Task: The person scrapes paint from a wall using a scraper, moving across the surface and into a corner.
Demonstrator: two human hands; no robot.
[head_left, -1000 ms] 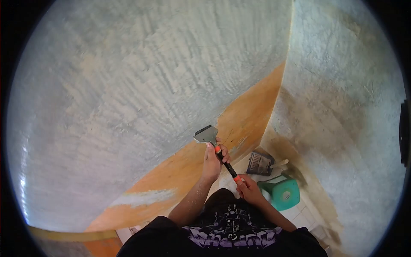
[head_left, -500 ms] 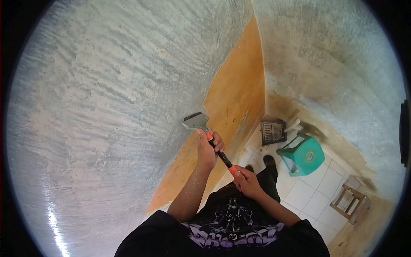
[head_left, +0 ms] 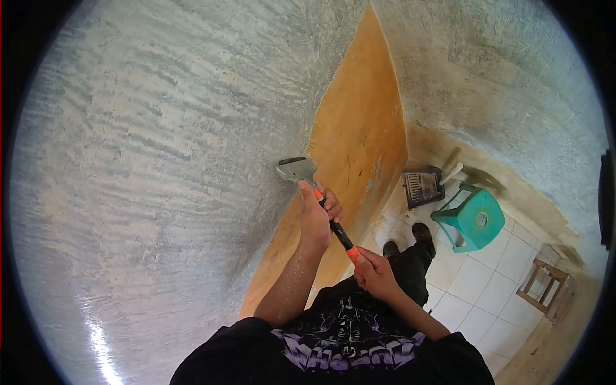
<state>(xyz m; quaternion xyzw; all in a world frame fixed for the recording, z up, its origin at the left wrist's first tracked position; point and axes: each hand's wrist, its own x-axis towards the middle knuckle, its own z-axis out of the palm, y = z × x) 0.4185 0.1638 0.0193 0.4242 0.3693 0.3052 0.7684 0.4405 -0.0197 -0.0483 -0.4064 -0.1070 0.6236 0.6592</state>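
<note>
One head cam w/ fisheye lens, looking steeply down along the wall (head_left: 160, 147) to the tiled floor (head_left: 475, 282). Close to wall; only one view.

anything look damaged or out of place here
The wall is scraped to streaky grey, with only an orange painted band left by the corner. The scraper blade sits at that edge, held by left hand and right hand. Nothing spilled.

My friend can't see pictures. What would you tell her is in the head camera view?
A person holds a scraper in both hands, left hand near the blade, right hand at the handle's end, blade at a grey and orange wall. On the tiled floor stand a green stool and a paint tray.
</note>
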